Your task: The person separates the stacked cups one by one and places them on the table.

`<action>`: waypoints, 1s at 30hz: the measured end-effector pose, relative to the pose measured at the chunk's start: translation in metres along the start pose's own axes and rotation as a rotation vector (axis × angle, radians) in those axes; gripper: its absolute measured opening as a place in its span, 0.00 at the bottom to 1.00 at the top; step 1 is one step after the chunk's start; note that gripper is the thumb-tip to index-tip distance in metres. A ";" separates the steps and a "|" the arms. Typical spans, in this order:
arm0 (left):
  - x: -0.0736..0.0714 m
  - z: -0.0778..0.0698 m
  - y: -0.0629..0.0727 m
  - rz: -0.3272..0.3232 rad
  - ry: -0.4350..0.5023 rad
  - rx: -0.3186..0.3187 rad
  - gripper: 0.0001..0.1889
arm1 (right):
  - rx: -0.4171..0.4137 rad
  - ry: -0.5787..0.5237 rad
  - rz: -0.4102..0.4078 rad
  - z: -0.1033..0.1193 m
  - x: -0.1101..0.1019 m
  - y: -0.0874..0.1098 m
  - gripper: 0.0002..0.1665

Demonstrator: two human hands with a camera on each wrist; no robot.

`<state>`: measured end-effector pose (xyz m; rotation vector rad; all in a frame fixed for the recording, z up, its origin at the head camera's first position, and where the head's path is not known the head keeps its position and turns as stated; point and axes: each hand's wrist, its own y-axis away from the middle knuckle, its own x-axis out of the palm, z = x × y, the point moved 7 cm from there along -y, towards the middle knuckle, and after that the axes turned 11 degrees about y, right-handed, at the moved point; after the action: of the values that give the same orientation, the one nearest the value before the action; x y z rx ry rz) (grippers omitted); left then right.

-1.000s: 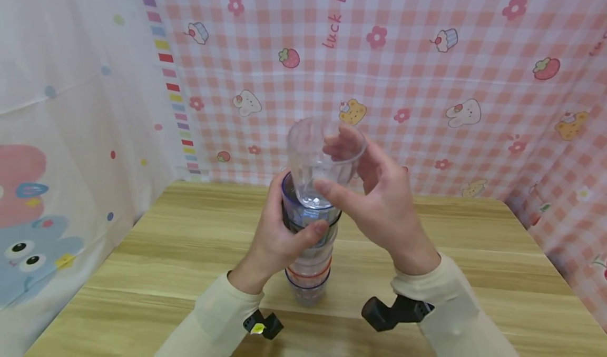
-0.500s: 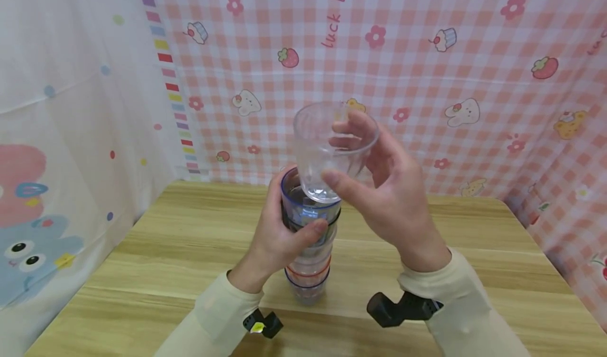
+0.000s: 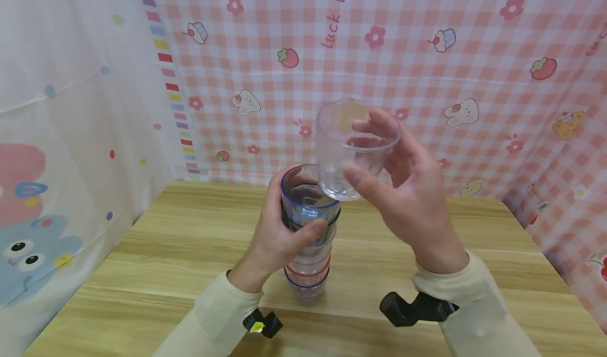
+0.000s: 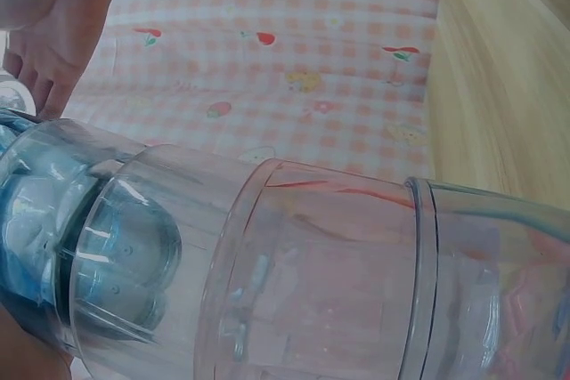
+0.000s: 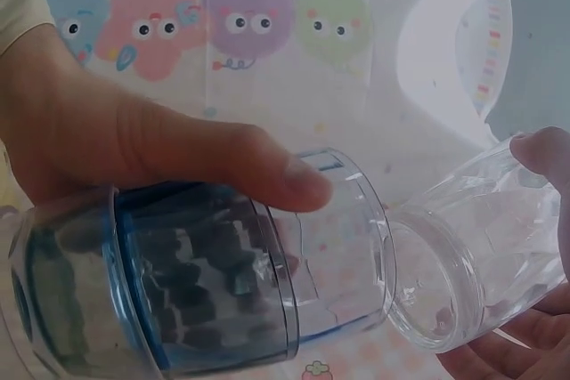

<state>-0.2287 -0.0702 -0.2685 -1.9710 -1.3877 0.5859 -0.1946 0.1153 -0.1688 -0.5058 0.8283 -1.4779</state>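
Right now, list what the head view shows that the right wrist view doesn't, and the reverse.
Only the head view: the wood-grain tabletop and the black wrist cameras.
Only the right wrist view: the printed purple cartoon character and green cartoon character.
Both: the left hand gripping the tumbler stack, and the right hand holding a clear tumbler.

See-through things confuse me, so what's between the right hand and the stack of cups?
A clear cup, held in the right hand, its base towards the top of the stack. The head and right wrist views both show it.
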 end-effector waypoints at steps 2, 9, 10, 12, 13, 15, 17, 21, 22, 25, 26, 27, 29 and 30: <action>0.000 0.001 0.000 0.003 0.003 0.001 0.53 | 0.003 0.008 -0.009 -0.001 -0.004 0.001 0.42; 0.001 0.001 0.000 -0.002 0.000 -0.002 0.53 | 0.010 0.026 -0.024 -0.007 -0.015 0.006 0.43; 0.001 0.000 0.000 -0.004 -0.002 -0.001 0.53 | 0.014 0.025 -0.025 -0.008 -0.016 0.006 0.43; 0.001 0.000 0.001 -0.005 -0.003 -0.004 0.53 | 0.018 0.018 -0.027 -0.009 -0.019 0.008 0.43; 0.000 0.000 0.001 -0.005 -0.005 -0.004 0.53 | 0.022 0.013 -0.027 -0.010 -0.021 0.008 0.43; 0.000 -0.001 0.001 -0.006 -0.006 -0.005 0.53 | 0.029 0.007 -0.028 -0.010 -0.024 0.009 0.42; 0.000 -0.001 0.001 -0.006 -0.008 -0.005 0.53 | 0.035 0.003 -0.029 -0.011 -0.027 0.010 0.42; -0.001 -0.001 0.001 -0.004 -0.017 -0.002 0.53 | 0.052 0.021 -0.032 -0.015 -0.033 0.013 0.42; -0.001 0.000 0.001 -0.002 -0.018 0.000 0.53 | 0.054 0.026 -0.033 -0.017 -0.035 0.013 0.42; 0.000 0.000 0.001 -0.002 -0.019 0.001 0.53 | 0.057 0.035 -0.036 -0.021 -0.038 0.016 0.42; 0.000 0.000 0.001 -0.002 -0.018 0.003 0.53 | 0.063 0.048 -0.037 -0.023 -0.039 0.017 0.41; 0.000 0.000 0.001 -0.002 -0.017 0.004 0.53 | 0.066 0.058 -0.038 -0.024 -0.040 0.017 0.41; 0.000 0.000 0.001 -0.002 -0.015 0.008 0.53 | 0.081 0.078 -0.040 -0.028 -0.042 0.019 0.41; 0.000 0.000 0.001 -0.002 -0.014 0.009 0.53 | 0.090 0.091 -0.041 -0.029 -0.044 0.020 0.41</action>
<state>-0.2278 -0.0700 -0.2688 -1.9620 -1.3931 0.6046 -0.1987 0.1650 -0.1950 -0.3926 0.8228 -1.5780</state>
